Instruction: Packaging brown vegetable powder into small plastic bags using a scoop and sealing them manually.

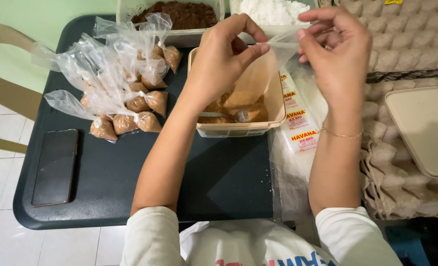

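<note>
1. A dark phone (55, 166) lay flat at the far left of the beige tub (236, 96), near the edge of the dark table (130, 197), well apart from the food, presumably to keep it out of the working area.
2. A heap of small tied bags of brown powder (130, 101) lay left of the beige tub, loose tops splayed upward. They appeared to have been set aside together, separate from the open containers.
3. A clear container of dark brown powder (179, 17) stood behind and left of the beige tub, and a container of white granules (273, 11) stood directly behind it.
4. The left hand (224, 61) was raised above the beige tub, thumb and forefinger pinched narrow on one edge of a thin clear plastic bag (263, 74).
5. The bag hung empty over the tub, which held brown powder; holding it there would let any spill drop back in.
6. The right hand (337, 54), just right of the tub, pinched the opposite edge, the fingers closed on the film, seemingly to part the mouth.
7. A pack of unused bags (297, 125) lay touching the tub's right wall, within easy reach.
8. Grey egg trays (406, 44) and a beige lid (423, 128) lay farther right.
</note>
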